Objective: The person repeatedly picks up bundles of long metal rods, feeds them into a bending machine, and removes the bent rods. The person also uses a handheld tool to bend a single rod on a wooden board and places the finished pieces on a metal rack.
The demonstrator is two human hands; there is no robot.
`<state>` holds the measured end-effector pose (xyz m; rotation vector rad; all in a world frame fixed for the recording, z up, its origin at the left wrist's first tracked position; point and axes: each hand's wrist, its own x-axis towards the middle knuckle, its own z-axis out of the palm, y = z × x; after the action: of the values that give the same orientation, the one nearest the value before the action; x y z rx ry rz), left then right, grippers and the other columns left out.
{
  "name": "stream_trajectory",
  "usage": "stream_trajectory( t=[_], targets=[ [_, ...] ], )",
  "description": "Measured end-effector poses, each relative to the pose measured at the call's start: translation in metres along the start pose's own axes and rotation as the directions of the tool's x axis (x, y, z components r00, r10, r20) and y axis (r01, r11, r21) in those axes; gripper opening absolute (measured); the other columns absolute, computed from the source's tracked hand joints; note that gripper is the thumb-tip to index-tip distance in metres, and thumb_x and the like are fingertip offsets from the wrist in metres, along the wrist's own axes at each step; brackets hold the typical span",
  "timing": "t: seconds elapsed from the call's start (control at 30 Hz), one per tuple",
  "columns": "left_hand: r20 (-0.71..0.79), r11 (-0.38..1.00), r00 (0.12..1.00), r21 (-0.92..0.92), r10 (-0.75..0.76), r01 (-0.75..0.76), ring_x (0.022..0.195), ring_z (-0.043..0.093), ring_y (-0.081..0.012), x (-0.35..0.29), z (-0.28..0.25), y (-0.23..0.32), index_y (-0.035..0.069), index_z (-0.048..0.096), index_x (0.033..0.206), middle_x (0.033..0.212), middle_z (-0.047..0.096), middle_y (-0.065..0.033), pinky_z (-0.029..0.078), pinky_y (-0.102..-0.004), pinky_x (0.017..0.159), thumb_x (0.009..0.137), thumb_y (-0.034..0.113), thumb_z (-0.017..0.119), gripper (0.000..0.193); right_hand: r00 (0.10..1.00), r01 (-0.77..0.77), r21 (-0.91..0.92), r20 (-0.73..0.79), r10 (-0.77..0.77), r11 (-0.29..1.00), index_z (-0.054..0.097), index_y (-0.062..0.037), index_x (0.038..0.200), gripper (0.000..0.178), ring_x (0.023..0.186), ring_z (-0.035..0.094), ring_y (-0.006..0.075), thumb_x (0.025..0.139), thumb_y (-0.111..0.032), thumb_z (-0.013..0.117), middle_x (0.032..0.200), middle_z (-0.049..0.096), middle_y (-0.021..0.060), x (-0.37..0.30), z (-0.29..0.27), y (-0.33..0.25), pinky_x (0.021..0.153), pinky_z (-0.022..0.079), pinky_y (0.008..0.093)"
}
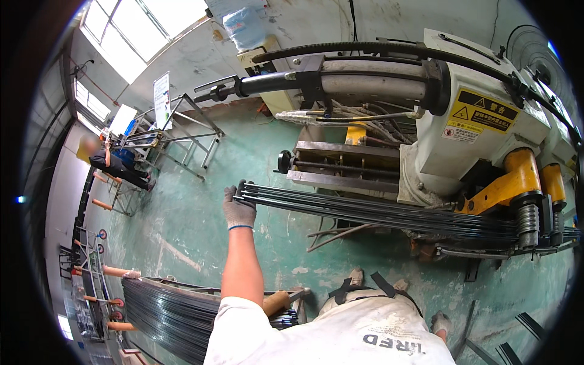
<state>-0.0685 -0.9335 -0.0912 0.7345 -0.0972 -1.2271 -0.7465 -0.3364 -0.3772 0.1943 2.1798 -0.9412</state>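
Worn green floor [176, 225], scuffed with pale marks, stretches beneath off-white workshop walls and bright windows. At far left, a co-worker in dark clothing [118, 163] stands beside a grey metal-framed work stand [190, 139]. Nearer, at lower left, a thick mass of long, thin black rods [167, 310] lies on a rack with orange-brown padded rollers.

Next comes the person's left hand [239, 210], in a grey knit glove with a blue-edged cuff, at the end of an outstretched arm. Its fingers are curled around a bundle of slim, glossy black rods [365, 208] near their left ends. From there the bundle runs rightward, along the near side of a large off-white machine [453, 152], to a yellow metal arm [502, 185] and a grey coil spring [528, 222].

Below the bundle, right of the person's white T-shirt [347, 331], the gloved right hand [441, 322] hangs low, apart from the rods; I cannot tell how its fingers are set. At lower right, short dark bars [530, 325] lie near the picture's rim.
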Motion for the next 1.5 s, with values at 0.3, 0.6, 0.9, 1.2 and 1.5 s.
stream_trajectory(
  t=[0.3,0.6,0.9,1.2,1.5],
  targets=[
    [0.266,0.976,0.961,0.218,-0.079,0.019,0.130,0.068,-0.0396,-0.049,0.011,-0.003,0.012,0.056,0.148,0.152,0.066,-0.0131,0.056,-0.0639,0.111,0.119,0.053,0.050,0.050,0.998,0.052,-0.088,0.043,-0.048,0.995,0.075,0.0003,0.121,0.036,0.068,0.062,0.0194,0.107,-0.033,0.070,0.087,0.073,0.0090,-0.010,0.015,-0.051,0.059,0.046,0.0370],
    [0.261,0.931,0.957,0.365,-0.123,0.020,0.136,0.067,-0.0368,-0.083,0.018,0.001,0.017,0.047,0.166,0.154,0.064,-0.0120,0.054,-0.0608,0.118,0.120,0.032,0.046,0.048,0.982,0.151,-0.082,0.126,-0.140,0.985,0.075,0.0031,0.131,0.039,0.078,0.069,0.0208,0.105,-0.026,0.072,0.099,0.079,0.0116,-0.002,0.022,-0.098,0.071,0.054,0.0366],
    [0.250,0.923,0.963,0.385,-0.100,-0.004,0.130,0.070,-0.0368,-0.080,0.016,-0.007,0.022,0.047,0.166,0.145,0.069,-0.0129,0.059,-0.0598,0.111,0.117,0.021,0.054,0.050,0.971,0.209,-0.131,0.145,-0.190,0.969,0.076,0.0003,0.119,0.034,0.070,0.067,0.0208,0.103,-0.030,0.073,0.090,0.078,0.0105,0.016,0.019,-0.089,0.060,0.051,0.0385],
    [0.228,0.823,0.972,0.562,-0.057,-0.084,0.114,0.077,-0.0402,-0.089,0.025,0.003,0.017,0.050,0.161,0.138,0.070,-0.0161,0.066,-0.0609,0.096,0.114,0.027,0.063,0.049,0.981,0.181,-0.225,0.110,-0.160,0.957,0.078,0.0043,0.113,0.037,0.070,0.066,0.0239,0.099,-0.030,0.071,0.088,0.078,0.0133,0.029,-0.001,-0.055,0.066,0.051,0.0408],
    [0.234,0.713,0.964,0.697,-0.129,-0.074,0.101,0.078,-0.0341,-0.071,0.005,0.004,0.021,0.050,0.164,0.138,0.072,-0.0108,0.068,-0.0516,0.085,0.116,0.043,0.063,0.054,0.922,0.374,-0.593,0.157,-0.353,0.713,0.081,0.0021,0.111,0.057,0.119,0.072,0.0515,0.099,-0.047,0.057,0.119,0.076,0.0339,-0.018,0.005,-0.095,0.104,0.054,0.0536]
  ],
)
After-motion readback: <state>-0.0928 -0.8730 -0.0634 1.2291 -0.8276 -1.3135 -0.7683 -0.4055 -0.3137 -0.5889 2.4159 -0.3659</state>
